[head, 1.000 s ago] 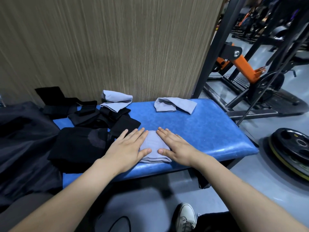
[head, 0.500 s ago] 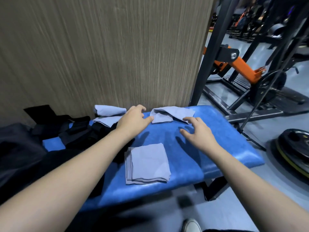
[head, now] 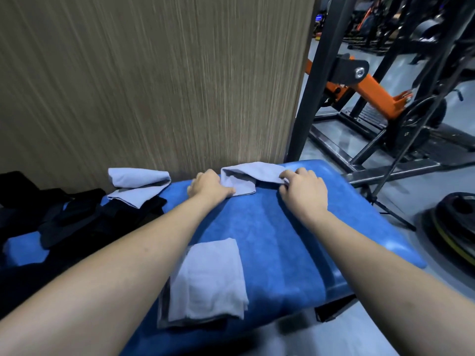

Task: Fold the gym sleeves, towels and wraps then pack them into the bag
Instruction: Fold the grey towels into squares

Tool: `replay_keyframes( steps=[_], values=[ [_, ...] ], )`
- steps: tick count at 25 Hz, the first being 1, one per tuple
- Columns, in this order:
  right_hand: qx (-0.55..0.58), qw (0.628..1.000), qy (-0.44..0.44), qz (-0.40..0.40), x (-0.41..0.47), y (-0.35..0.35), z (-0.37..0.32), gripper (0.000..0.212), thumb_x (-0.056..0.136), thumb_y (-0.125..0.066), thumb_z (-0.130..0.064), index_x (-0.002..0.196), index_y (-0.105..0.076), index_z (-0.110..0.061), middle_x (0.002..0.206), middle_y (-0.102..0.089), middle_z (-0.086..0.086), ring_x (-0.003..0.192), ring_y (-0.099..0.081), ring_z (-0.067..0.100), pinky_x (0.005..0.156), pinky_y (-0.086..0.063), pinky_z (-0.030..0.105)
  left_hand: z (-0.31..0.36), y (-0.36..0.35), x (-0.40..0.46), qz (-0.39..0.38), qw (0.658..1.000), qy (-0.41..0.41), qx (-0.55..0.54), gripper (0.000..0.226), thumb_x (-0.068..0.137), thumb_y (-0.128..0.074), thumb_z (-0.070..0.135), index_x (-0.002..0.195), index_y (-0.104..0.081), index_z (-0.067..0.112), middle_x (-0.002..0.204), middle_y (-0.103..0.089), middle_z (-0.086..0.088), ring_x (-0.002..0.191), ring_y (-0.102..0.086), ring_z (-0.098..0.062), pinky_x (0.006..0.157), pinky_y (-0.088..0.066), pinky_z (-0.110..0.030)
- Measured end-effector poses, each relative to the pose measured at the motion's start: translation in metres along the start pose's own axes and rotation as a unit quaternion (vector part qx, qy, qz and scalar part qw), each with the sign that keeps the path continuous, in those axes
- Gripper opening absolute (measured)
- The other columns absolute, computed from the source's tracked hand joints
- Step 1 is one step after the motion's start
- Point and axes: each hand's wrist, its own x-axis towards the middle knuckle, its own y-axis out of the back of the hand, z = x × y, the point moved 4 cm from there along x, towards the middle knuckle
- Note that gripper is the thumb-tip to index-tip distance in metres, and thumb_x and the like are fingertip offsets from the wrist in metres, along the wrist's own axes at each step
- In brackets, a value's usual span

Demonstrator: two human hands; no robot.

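Blue bench [head: 270, 227] against wall, frame centre: crumpled grey towel [head: 246, 176] at its far edge, left hand [head: 209, 186] and right hand [head: 304, 190] each pinching an end; uneven pull risks skewed fold, or drag disturbing folded towel [head: 208, 278] lower centre.

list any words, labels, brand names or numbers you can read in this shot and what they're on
None can be read.
The folded grey towel, the unfolded towel both hands grip, and the blue bench show no print.
The weight plates on the floor and the orange machine may carry markings, but they are too blurred to read.
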Motion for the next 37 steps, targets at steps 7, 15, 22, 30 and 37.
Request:
replay_keyframes(
  steps=[7,15,22,30,37],
  values=[
    [0.291,0.955,-0.05,0.013,-0.018,0.04,0.038,0.037,0.091,-0.04,-0.007,0.099,-0.066,-0.032,0.074,-0.072,-0.004,0.072,-0.068,0.019,0.062,-0.051,0.033,0.025,0.028,-0.025,0.121,0.955,-0.248,-0.109,0.031,0.074,-0.049,-0.007,0.092,-0.051,0.019,0.091,-0.053,0.005,0.081,-0.048,-0.018,0.064,-0.037,-0.032],
    [0.15,0.987,0.006,-0.055,-0.098,0.061,0.125,0.04,0.083,-0.06,0.005,0.104,-0.077,-0.024,0.113,-0.071,0.0,0.106,-0.065,0.025,0.094,-0.049,0.035,0.03,-0.003,-0.076,-0.155,0.881,-0.415,0.162,0.032,0.084,-0.052,0.016,0.107,-0.067,0.033,0.105,-0.052,0.009,0.093,-0.05,-0.004,0.077,-0.038,-0.025],
    [0.188,0.98,-0.046,-0.045,-0.107,0.078,0.146,0.031,0.088,-0.064,-0.012,0.111,-0.07,-0.032,0.112,-0.056,-0.002,0.11,-0.054,0.022,0.097,-0.043,0.04,0.041,0.009,-0.07,-0.137,0.934,-0.317,0.096,0.022,0.09,-0.063,0.044,0.111,-0.065,0.041,0.102,-0.058,0.011,0.098,-0.059,-0.011,0.089,-0.048,-0.032],
    [0.126,0.978,-0.085,-0.144,-0.099,0.063,0.144,0.04,0.081,-0.076,-0.035,0.119,-0.066,-0.035,0.103,-0.05,-0.001,0.106,-0.049,0.026,0.093,-0.04,0.033,0.023,-0.011,-0.067,-0.187,0.929,-0.278,0.155,0.057,0.088,-0.069,0.045,0.139,-0.045,0.042,0.113,-0.043,0.002,0.118,-0.042,-0.019,0.1,-0.041,-0.042],
    [0.18,0.946,-0.167,-0.213,-0.096,0.071,0.118,0.037,0.071,-0.065,-0.004,0.101,-0.059,-0.025,0.07,-0.054,0.004,0.056,-0.046,0.02,0.053,-0.038,0.028,0.022,-0.012,-0.068,-0.184,0.933,-0.295,0.092,0.051,0.085,-0.075,0.037,0.132,-0.054,0.04,0.113,-0.046,0.004,0.115,-0.043,-0.017,0.1,-0.04,-0.035]
  ],
)
